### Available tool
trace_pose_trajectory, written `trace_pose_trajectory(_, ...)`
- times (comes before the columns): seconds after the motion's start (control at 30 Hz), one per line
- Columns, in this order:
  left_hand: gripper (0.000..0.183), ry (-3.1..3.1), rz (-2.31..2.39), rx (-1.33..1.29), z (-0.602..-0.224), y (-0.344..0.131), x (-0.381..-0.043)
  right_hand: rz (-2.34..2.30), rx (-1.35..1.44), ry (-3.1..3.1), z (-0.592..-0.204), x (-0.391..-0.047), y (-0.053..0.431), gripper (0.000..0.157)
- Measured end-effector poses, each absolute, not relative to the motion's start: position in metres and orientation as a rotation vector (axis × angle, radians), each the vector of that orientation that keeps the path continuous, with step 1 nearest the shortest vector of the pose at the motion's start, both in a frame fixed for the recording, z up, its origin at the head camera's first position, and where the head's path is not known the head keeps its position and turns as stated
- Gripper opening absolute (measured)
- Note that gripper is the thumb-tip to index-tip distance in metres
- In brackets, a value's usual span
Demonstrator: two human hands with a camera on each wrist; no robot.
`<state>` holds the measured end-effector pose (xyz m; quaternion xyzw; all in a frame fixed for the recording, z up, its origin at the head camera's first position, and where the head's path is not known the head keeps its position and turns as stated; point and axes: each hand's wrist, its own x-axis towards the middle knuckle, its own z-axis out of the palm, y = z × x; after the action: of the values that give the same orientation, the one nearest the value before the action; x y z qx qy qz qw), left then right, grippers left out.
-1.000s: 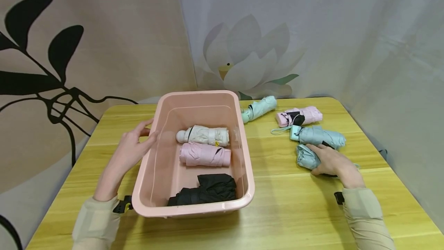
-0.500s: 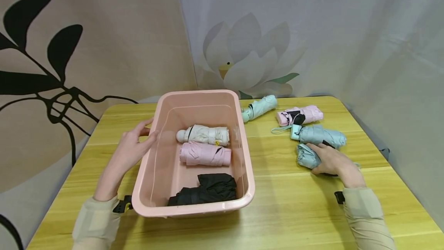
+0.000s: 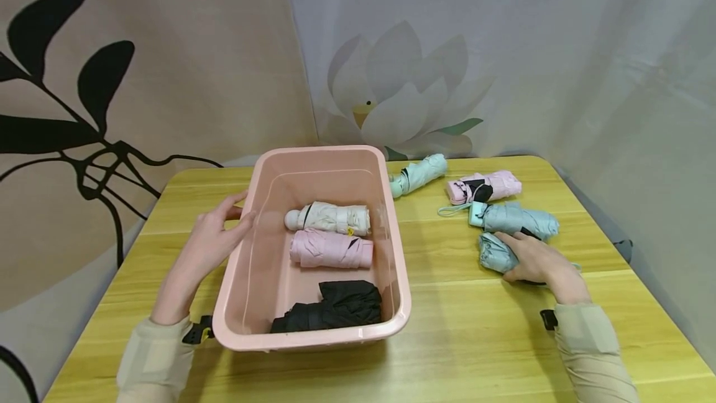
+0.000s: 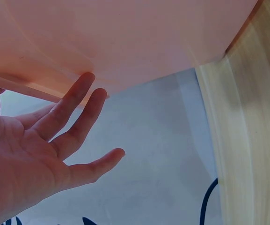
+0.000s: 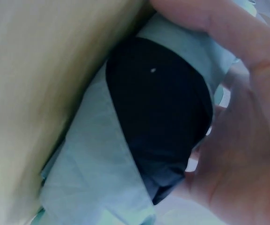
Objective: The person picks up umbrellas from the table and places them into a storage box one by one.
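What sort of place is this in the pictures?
Likely a curtained-off tabletop setup, perhaps for filming: printed fabric hangs behind a wood-grain table, with folded umbrellas in and beside a pink tub. The wider room isn't visible.

Surface [image 3: 458, 347]: one bin [image 3: 319, 188], left of centre, left grip [image 3: 215, 238] at its left rim. Inside: far umbrella [image 3: 335, 219], middle umbrella [image 3: 331, 249], near-end bundle [image 3: 335, 305]. Right of bin: first umbrella [image 3: 422, 173], beside its far end; second umbrella [image 3: 500, 183], farther right; third umbrella [image 3: 520, 220], just nearer; fourth umbrella [image 3: 496, 252], nearest, under right grip [image 3: 534, 260].
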<state>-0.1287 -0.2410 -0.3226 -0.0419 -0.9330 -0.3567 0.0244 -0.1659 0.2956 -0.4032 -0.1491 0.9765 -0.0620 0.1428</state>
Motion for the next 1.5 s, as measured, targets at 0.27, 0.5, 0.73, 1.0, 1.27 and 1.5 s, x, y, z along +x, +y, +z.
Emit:
trace_pose_trajectory(0.27, 0.059, -2.906, -1.095, -0.120, -0.324, -0.241, -0.129, -0.166, -0.471, 2.835, -0.401, -0.166, 0.292, 0.086)
trace_pose_trajectory(0.5, 0.060, -2.914, -1.101, -0.124, -0.325, -0.241, -0.129, -0.156, -0.523, 2.888, -0.394, -0.164, 0.286, 0.085)
trace_pose_trajectory(0.73, 0.060, -2.914, -1.090, -0.121, -0.324, -0.241, -0.129, -0.156, -0.567, 2.923, -0.384, -0.161, 0.281, 0.085)
trace_pose_trajectory(1.0, 0.060, -2.919, -1.093, -0.120, -0.323, -0.240, -0.129, -0.155, -0.594, 2.935, -0.370, -0.158, 0.275, 0.083)
trace_pose_trajectory(1.27, 0.060, -2.912, -1.085, -0.134, -0.321, -0.241, -0.128, -0.122, -0.641, 2.963, -0.356, -0.159, 0.266, 0.082)
trace_pose_trajectory(1.5, 0.059, -2.904, -1.066, -0.142, -0.320, -0.241, -0.128, -0.111, -0.716, 3.012, -0.338, -0.160, 0.257, 0.081)
